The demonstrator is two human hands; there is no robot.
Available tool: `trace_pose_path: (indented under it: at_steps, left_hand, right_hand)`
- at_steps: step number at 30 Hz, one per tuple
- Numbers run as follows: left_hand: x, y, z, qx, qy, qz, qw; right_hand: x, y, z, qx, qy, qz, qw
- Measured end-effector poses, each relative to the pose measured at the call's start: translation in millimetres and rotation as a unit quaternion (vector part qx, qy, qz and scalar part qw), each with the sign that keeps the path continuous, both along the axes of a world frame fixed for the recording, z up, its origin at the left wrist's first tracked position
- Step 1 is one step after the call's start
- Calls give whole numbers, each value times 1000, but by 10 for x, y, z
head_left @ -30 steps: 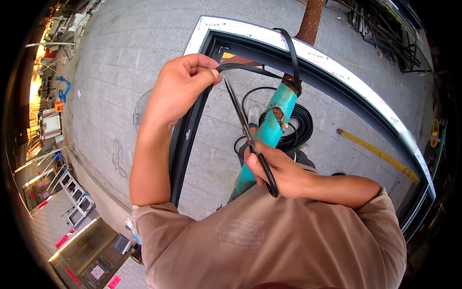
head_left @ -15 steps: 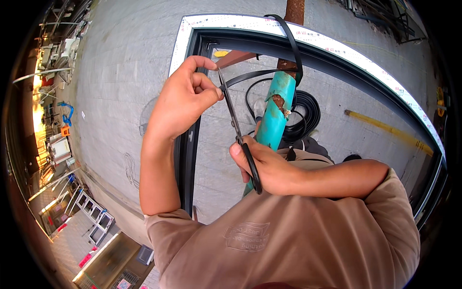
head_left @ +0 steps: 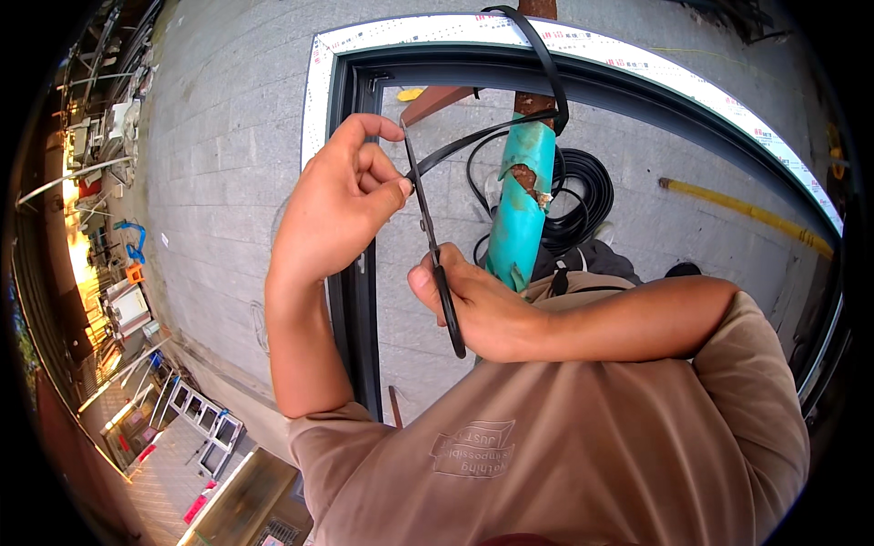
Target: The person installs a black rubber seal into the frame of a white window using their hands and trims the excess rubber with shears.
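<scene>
My left hand (head_left: 339, 200) is closed, pinching the end of a flat black strip (head_left: 469, 138) between thumb and fingers. From there the strip runs right to the frame's upper bar and loops over it beside a rusty pole. My right hand (head_left: 487, 305) grips a pair of scissors (head_left: 426, 214) by its black handles. The long blades point up and cross the strip right at my left fingertips; they look nearly closed, and whether the strip lies between them I cannot tell. A torn teal sleeve (head_left: 521, 232) wraps the pole just beyond my right hand.
A large dark frame (head_left: 353, 300) with white printed film on its outer face surrounds my work area. Inside it, a coil of black strip (head_left: 596, 196) and a yellow bar (head_left: 742, 214) lie on grey paving. A ladder-like metal rack (head_left: 205, 420) stands at the lower left.
My right hand and the scissors have shifted slightly left, and the scissors now stand more upright. My left hand still pinches the strip. The whole view has shifted a little.
</scene>
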State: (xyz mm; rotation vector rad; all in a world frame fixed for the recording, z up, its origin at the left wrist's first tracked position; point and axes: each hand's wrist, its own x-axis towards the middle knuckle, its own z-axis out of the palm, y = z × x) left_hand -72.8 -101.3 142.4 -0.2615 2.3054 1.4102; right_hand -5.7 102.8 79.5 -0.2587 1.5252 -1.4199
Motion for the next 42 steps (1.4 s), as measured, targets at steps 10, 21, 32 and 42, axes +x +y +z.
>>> trace_pose_path:
  at_steps: [10,21,32,42]
  left_hand:
    - [-21,16,-30,-3,-10,-19,1000]
    - [-24,17,-21,7,-21,-13,1000]
    - [-24,9,-38,5,-24,-27,999]
    - [-27,12,-38,6,-23,-26,999]
  right_hand:
    - [47,-61,-66,-10,-31,-13,999]
    - [77,-56,-162,-29,11,4,1000]
    - [57,-76,-200,-47,33,-32,998]
    - [48,-67,-208,-50,54,-49,996]
